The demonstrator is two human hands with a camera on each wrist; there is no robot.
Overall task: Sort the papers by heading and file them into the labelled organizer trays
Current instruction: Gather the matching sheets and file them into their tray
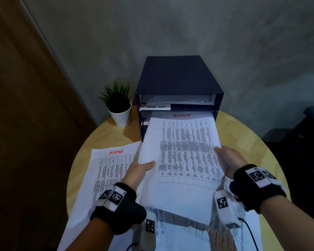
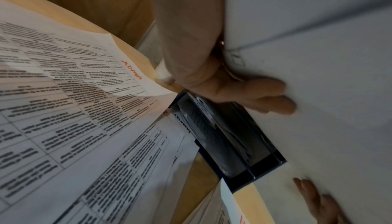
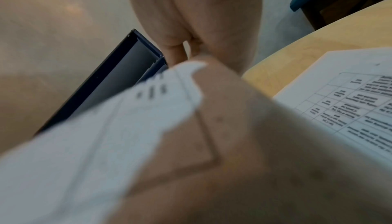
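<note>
Left of the organizer [image 1: 178, 82] stands a potted plant [image 1: 118, 104]; both hands, left hand [image 1: 140, 171] and right hand [image 1: 228, 160], grip the paper stack [image 1: 181, 154], more papers [image 1: 107, 171] lying beneath.

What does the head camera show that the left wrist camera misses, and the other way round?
Only the head view shows the potted plant, the organizer's top and the printed face of the held papers. Only the left wrist view shows their blank underside, with the left hand gripping from below. Both show the organizer, the table and the loose Admin sheet.
</note>
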